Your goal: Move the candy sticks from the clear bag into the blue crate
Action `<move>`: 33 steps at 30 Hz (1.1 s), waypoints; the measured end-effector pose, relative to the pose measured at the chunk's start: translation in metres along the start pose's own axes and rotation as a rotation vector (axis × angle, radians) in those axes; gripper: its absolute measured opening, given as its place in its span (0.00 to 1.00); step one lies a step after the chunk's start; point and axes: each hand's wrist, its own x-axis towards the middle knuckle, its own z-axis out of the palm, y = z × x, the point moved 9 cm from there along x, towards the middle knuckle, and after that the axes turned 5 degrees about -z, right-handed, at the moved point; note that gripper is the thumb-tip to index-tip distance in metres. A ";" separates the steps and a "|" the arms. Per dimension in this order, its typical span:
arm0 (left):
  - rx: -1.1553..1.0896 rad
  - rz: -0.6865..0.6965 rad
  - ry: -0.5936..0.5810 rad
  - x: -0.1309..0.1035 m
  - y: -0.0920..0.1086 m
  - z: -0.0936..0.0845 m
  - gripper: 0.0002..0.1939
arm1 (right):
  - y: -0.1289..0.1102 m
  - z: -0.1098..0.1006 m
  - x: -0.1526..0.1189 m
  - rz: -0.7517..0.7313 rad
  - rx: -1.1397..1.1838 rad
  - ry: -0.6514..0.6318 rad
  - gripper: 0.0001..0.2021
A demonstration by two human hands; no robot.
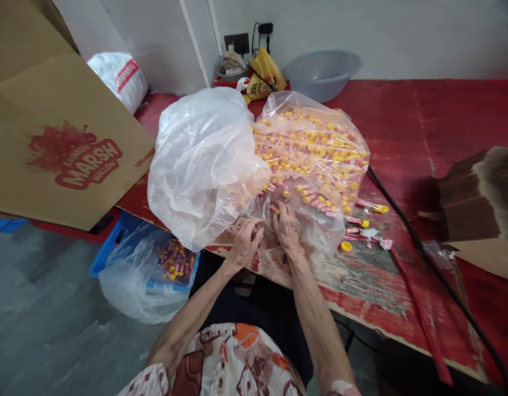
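Note:
A clear plastic bag [311, 148] full of small pink tubes with yellow caps lies on the red table, its mouth toward me. To its left a whitish plastic bag [200, 159] bulges upward. My left hand [246, 239] is at the table's front edge with its fingers curled; a small yellow bit shows at the fingertips. Beside it, my right hand [287, 225] rests at the mouth of the clear bag, fingers bent over a small tube with a yellow cap [275, 209]. Loose tubes and a yellow cap [347, 247] lie to the right.
A large cardboard box [72, 143] stands at the left. Below it, a blue crate [113, 242] holds more tubes in plastic. A translucent basin [323, 71] and a yellow bag [265, 74] are at the back. A black cable [419, 236] crosses the table's right side.

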 end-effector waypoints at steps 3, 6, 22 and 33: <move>-0.028 0.001 -0.051 0.000 0.004 0.001 0.14 | 0.000 -0.002 0.000 0.003 0.026 0.010 0.19; -0.117 -0.147 -0.059 0.005 -0.004 -0.002 0.14 | -0.001 -0.007 -0.001 -0.008 0.074 0.044 0.19; -0.439 -0.395 -0.169 0.016 0.002 -0.001 0.21 | 0.001 -0.010 -0.001 0.005 0.078 0.084 0.17; 0.122 0.079 -0.265 0.004 0.016 0.028 0.20 | 0.005 -0.002 -0.002 0.015 0.053 0.018 0.16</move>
